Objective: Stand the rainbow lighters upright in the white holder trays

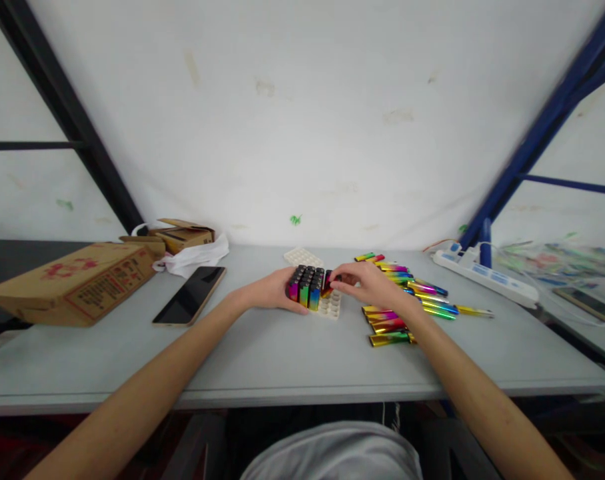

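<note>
A block of upright lighters [305, 293], with black tops and shiny rainbow bodies, stands in rows in a white tray [331, 307] with round pockets. My left hand [273, 291] is curled around the block's left side, thumb along the front. Just right of the filled rows, the fingers of my right hand [365, 281] pinch a reddish lighter [327, 283] that leans over the tray. Pockets on the tray's right side show without lighters. Many loose lighters [390, 325] lie in a spread pile beneath and beyond my right forearm.
Behind the block lies another white pocketed tray [302, 257]. A phone [190, 297], a white plastic bag [195, 255] and cardboard boxes [72, 280] occupy the left. At right, a white power strip [485, 275] rests near the blue frame post. A wall [302, 133] closes the back.
</note>
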Tool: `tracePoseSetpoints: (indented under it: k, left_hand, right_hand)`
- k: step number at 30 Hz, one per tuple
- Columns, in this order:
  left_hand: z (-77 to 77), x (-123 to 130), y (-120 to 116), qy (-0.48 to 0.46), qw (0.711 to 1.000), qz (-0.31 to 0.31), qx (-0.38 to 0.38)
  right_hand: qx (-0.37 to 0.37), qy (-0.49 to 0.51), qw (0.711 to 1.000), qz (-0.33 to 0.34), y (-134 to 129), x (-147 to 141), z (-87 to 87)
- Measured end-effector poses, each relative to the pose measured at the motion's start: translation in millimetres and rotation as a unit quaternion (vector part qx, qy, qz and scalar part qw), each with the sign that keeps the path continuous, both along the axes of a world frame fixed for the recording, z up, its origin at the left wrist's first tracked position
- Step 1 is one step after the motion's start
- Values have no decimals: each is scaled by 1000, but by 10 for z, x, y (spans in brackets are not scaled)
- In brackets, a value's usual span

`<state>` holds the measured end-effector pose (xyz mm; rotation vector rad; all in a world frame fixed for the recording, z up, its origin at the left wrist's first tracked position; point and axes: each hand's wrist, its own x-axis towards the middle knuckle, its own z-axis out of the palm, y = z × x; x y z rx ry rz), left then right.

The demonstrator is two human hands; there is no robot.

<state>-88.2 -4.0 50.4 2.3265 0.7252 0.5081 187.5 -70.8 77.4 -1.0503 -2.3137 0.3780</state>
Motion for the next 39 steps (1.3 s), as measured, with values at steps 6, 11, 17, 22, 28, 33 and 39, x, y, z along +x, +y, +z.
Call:
tracePoseSetpoints:
  k: [6,11,17,22,28,33,39]
  left_hand:
    - [35,10,-29,-2,1000,-2,-1]
    - [27,5,-27,-7,1000,0,3]
    - [15,2,-10,-4,1000,-1,4]
    - [16,4,-10,-2,1000,-2,1]
    - [1,-1,-2,6,1000,9,-2]
    - [-4,-7,8,6,1000,4,4]
    - [-39,-12,34,6,1000,-2,-4]
  right_hand:
    - [111,-71,991,-19,34,-4,-68]
    - [90,-76,992,-37,-4,22,-42]
    - [92,-92,991,-1,25,62,-23]
    - [108,-97,989,-35,78,-44,-144]
    - [132,-28,976,-172,248,235,-157]
    - [153,-113,950,-249,608,845,-370]
    - [31,-258,935,-243,851,984,-628]
